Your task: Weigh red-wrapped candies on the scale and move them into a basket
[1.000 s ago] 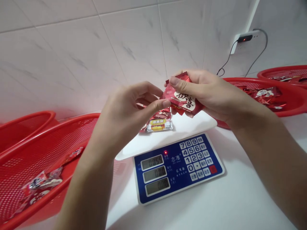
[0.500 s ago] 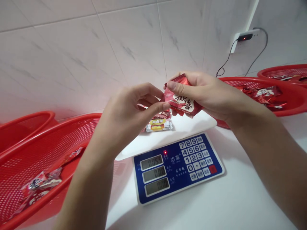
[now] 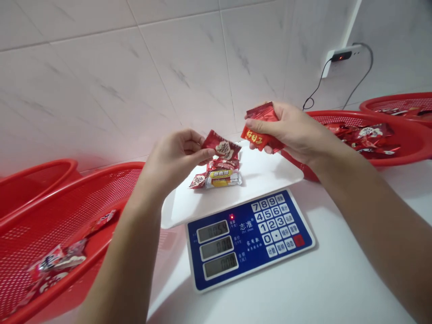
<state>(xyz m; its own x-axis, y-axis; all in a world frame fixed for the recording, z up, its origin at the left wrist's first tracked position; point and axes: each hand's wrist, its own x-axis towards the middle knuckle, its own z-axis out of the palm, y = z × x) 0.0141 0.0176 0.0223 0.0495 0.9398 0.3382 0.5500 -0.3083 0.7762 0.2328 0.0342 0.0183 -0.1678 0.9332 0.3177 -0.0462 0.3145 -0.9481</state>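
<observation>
My left hand (image 3: 184, 155) pinches a dark red candy packet (image 3: 222, 147) with a pale printed patch, over the scale's white pan (image 3: 270, 171). Up to the right, my right hand (image 3: 281, 130) is closed around red wrapped candies (image 3: 261, 126), one with yellow lettering. Below the left packet, a yellow-and-white wrapped bar (image 3: 223, 177) and several red packets (image 3: 198, 181) lie together on the pan. The scale's blue panel (image 3: 248, 261) faces me, with number keys and three displays; the top one seems to read 0.054.
On the left, a red plastic basket (image 3: 111, 180) holds a few wrapped candies, with another red basket (image 3: 37, 180) behind it. More red baskets with candies (image 3: 371, 135) stand on the right. A socket strip (image 3: 344, 56) with cables is on the tiled wall.
My hands have moved apart. The left now has a dark red packet out of the bunch, lowered over the pan; the right keeps the others, a yellow-lettered one now showing.
</observation>
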